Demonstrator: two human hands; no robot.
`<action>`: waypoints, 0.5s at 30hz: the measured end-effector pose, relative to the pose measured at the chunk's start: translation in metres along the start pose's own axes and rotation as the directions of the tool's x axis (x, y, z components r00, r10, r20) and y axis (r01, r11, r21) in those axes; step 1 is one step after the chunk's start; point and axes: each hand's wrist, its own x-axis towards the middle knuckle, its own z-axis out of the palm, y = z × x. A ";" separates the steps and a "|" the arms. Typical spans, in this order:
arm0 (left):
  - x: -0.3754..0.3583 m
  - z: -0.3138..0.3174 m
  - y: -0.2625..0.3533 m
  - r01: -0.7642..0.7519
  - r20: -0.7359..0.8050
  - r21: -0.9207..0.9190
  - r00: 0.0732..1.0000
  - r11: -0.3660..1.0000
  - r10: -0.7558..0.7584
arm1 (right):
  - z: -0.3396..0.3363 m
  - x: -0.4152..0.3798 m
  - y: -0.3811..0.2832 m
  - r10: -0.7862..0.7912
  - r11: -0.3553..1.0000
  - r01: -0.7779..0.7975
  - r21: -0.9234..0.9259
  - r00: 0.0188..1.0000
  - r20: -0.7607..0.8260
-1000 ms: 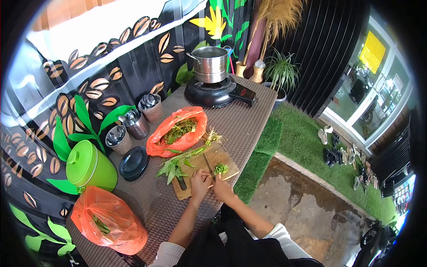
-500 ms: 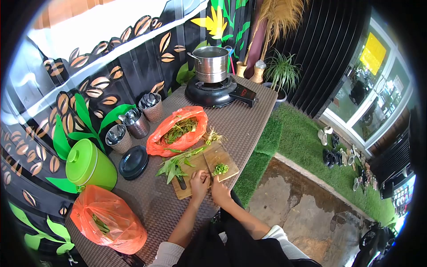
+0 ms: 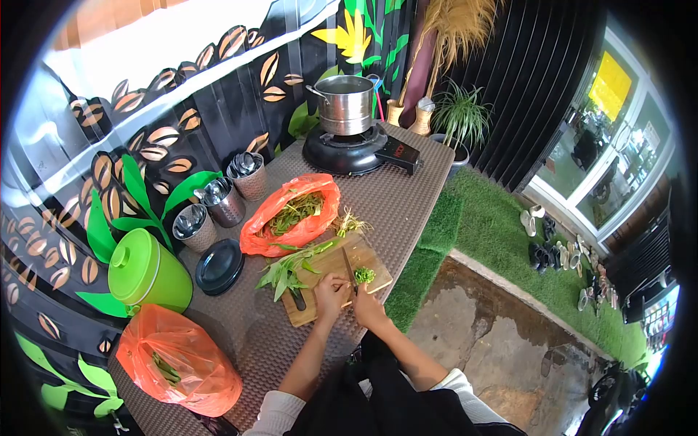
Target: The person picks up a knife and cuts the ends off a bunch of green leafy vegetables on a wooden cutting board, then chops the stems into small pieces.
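Note:
My right hand [image 3: 369, 309] is closed round the handle of a knife [image 3: 348, 266], whose blade points away from me over the wooden cutting board [image 3: 314, 310]. Right of the blade lies a small heap of chopped greens [image 3: 364, 275]. Close on the blade's left, my left hand [image 3: 332, 292] has its fingers curled together on the board; whatever they pinch is too small to make out. Leafy green stems [image 3: 285, 275] lie across the board's left side. Pale root ends [image 3: 352, 224] sit just past its far edge.
An open orange bag of greens [image 3: 291, 216] stands beyond the board, and a tied orange bag [image 3: 178, 360] at left. Dark plates [image 3: 219, 266], a green container [image 3: 149, 270] and cutlery cups [image 3: 219, 201] line the wall side. A pot [image 3: 345, 105] sits on a black stove [image 3: 345, 152].
My right hand and the knife have shifted slightly right, and the blade now shows more upright beside the chopped greens. My left hand has moved a little to the right too.

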 end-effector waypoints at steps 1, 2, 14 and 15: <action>0.001 0.001 -0.003 0.070 0.000 -0.104 0.998 0.992 -0.071 | 0.001 0.000 -0.001 0.001 1.000 -0.001 0.001 1.000 -0.001; 0.001 0.001 -0.003 0.072 0.001 -0.102 0.997 0.992 -0.072 | 0.004 -0.002 0.000 0.005 1.000 -0.005 -0.005 1.000 -0.006; -0.006 -0.002 -0.004 -0.072 -0.029 0.100 0.997 0.992 0.076 | 0.017 0.025 0.003 -0.041 0.999 0.042 0.014 0.998 -0.054; -0.007 -0.003 -0.005 -0.115 -0.029 0.099 0.993 0.988 0.119 | 0.015 0.027 0.004 -0.065 0.998 0.066 0.023 0.997 -0.051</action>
